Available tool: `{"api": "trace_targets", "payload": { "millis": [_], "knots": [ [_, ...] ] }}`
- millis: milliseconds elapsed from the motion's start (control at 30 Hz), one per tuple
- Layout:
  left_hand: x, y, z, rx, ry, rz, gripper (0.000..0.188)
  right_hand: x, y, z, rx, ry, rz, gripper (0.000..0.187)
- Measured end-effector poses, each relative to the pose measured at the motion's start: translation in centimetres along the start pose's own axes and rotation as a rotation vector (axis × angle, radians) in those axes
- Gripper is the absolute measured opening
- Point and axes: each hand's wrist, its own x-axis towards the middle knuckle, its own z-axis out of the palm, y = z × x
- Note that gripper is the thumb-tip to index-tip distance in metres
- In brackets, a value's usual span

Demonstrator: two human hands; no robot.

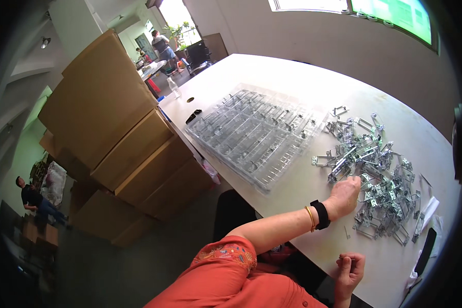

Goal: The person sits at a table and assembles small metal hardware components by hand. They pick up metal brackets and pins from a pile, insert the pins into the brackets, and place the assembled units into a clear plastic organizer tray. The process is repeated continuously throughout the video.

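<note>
At the near-left side of a heap of small silvery metal brackets (390, 192), my left hand (345, 196) is closed, its fingertips against the parts. What it grips, if anything, is hidden among them. Nearer the table's front edge, my right hand (350, 272) makes a pinch with thumb and forefinger. A tiny dark tip shows at that pinch, too small to name. Left of the heap lies a clear plastic tray (266, 189) with rows of compartments, many holding metal parts. A thin metal pin (347, 232) rests on the white table between my hands.
Large cardboard boxes (133, 149) are stacked beyond the table's left edge. A clear bottle (174, 87) and a black object (193, 116) are near the far-left edge. At the right edge lie white wrapping (430, 209) and a long black object (426, 251). Other people are in the background.
</note>
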Motion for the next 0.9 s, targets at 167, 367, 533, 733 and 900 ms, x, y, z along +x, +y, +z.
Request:
{"api": "trace_targets", "payload": {
  "millis": [167, 367, 533, 733, 900],
  "knots": [
    [-0.6, 0.2, -0.3, 0.054, 0.036, 0.047, 0.027, 0.1, 0.4, -0.1, 0.002, -0.006, -0.013, 0.017],
    [-1.6, 1.6, -2.0, -0.014, 0.145, 0.124, 0.026, -0.2, -0.4, 0.3, 0.002, 0.027, 0.028, 0.012],
    [-5.4, 1.9, -6.3, -0.107, 0.204, 0.214, 0.029, 0.0, -0.3, 0.7, -0.045, 0.013, 0.002, 0.012],
    [-11.4, -1.5, -7.3, -0.094, 0.115, 0.173, 0.052, 0.2, 2.2, 0.0, -0.070, 0.052, -0.045, 0.011],
    [-15.2, -5.5, -6.6, 0.089, 0.044, 0.119, 0.048, 0.4, -0.4, 1.0, -0.151, 0.066, -0.004, 0.004]
  ]
}}
